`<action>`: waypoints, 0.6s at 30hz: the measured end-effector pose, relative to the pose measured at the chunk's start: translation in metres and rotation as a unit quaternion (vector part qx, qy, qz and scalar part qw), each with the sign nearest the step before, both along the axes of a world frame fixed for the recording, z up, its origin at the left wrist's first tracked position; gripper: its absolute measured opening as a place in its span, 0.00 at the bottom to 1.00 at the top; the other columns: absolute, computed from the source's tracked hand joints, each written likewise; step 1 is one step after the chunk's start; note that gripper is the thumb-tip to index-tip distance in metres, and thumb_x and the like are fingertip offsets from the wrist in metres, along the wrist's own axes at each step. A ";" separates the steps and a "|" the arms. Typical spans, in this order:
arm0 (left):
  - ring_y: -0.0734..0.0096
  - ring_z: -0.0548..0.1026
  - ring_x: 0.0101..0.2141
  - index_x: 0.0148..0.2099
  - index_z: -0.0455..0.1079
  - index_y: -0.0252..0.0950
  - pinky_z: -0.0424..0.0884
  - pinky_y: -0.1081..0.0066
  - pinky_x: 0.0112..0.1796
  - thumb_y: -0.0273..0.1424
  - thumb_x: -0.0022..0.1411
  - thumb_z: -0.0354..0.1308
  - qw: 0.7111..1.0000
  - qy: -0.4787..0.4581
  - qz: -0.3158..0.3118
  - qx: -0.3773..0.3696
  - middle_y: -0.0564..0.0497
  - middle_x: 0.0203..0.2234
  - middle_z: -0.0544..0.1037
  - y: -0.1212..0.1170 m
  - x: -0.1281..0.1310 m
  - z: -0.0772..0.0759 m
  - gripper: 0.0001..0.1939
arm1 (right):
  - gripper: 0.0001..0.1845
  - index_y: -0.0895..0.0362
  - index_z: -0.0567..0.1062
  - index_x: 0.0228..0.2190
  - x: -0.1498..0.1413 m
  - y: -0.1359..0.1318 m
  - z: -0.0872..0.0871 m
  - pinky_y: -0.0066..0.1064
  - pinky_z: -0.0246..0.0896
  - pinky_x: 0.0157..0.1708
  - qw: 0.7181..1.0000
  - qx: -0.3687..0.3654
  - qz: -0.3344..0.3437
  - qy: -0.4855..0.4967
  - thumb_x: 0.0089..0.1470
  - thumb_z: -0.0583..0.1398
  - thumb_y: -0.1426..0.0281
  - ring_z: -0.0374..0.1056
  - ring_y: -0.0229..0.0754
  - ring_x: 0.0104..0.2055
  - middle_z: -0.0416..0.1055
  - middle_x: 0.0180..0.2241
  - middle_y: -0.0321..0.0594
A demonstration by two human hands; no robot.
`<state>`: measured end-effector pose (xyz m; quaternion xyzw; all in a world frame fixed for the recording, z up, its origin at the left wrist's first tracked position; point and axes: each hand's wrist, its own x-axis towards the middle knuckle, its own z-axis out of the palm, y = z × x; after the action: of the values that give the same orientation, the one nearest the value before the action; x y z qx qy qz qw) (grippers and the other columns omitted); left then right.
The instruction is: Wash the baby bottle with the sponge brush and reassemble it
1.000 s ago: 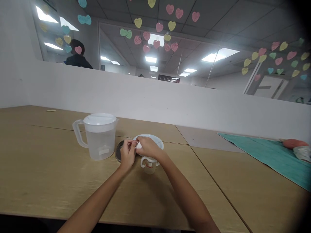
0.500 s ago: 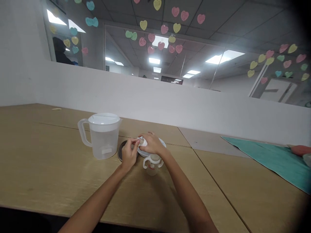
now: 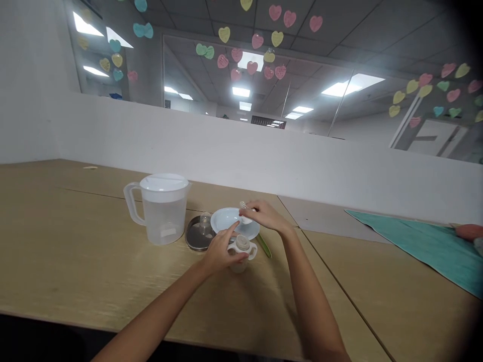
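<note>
A clear baby bottle [image 3: 238, 266] with white side handles stands upright on the table, its top uncovered. My left hand [image 3: 221, 251] is around its left side, thumb across the front and index finger stretched up past the rim. Over the pale bowl [image 3: 222, 219], behind the bottle, my right hand [image 3: 266, 215] pinches a bottle nipple [image 3: 244, 208] with a white collar, tilted with its clear part up and to the left. Left of the bowl, a clear dome-shaped cap [image 3: 206, 221] rests on a dark round tray [image 3: 196, 240].
A lidded translucent pitcher [image 3: 164, 213] stands left of the tray. A slim green object [image 3: 265, 245] lies right of the bottle, partly hidden. On the far right a green cloth [image 3: 407, 241] is spread, with a reddish item [image 3: 469, 232] on it. A white wall backs the table.
My hands have moved apart. The left one has left the nipple and come down to the bottle; the right has carried the nipple to the right. The bowl and green object show more.
</note>
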<state>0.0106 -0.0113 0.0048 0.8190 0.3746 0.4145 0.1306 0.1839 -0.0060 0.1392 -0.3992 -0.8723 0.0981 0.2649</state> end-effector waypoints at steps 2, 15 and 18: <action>0.54 0.65 0.51 0.61 0.51 0.38 0.58 0.58 0.52 0.47 0.47 0.61 1.000 -0.004 0.024 0.005 0.43 0.49 0.70 0.002 0.000 -0.001 0.42 | 0.20 0.59 0.75 0.26 -0.001 -0.008 0.002 0.25 0.51 0.27 0.997 -0.057 0.056 -0.022 0.54 0.52 0.57 0.59 0.36 0.29 0.66 0.24 0.35; 0.58 0.67 0.48 0.60 0.53 0.39 0.61 0.60 0.49 0.44 0.46 0.62 0.999 -0.014 0.041 0.009 0.44 0.48 0.70 0.005 -0.006 0.002 0.41 | 0.16 0.59 0.73 0.26 -0.017 0.006 -0.018 0.25 0.49 0.22 0.984 -0.114 -0.050 -0.131 0.40 0.62 0.59 0.62 0.35 0.24 0.70 0.22 0.36; 0.56 0.65 0.51 0.60 0.53 0.38 0.60 0.60 0.51 0.43 0.45 0.63 0.999 -0.018 0.045 0.023 0.43 0.53 0.66 0.004 -0.005 0.002 0.42 | 0.22 0.60 0.74 0.23 -0.029 0.004 -0.022 0.28 0.50 0.22 0.974 -0.077 -0.126 -0.174 0.46 0.56 0.53 0.64 0.39 0.24 0.71 0.20 0.43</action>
<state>0.0055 -0.0068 0.0068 0.7962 0.3994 0.4434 0.0996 0.1550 -0.0019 0.1169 -0.5364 -0.8372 0.0601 0.0878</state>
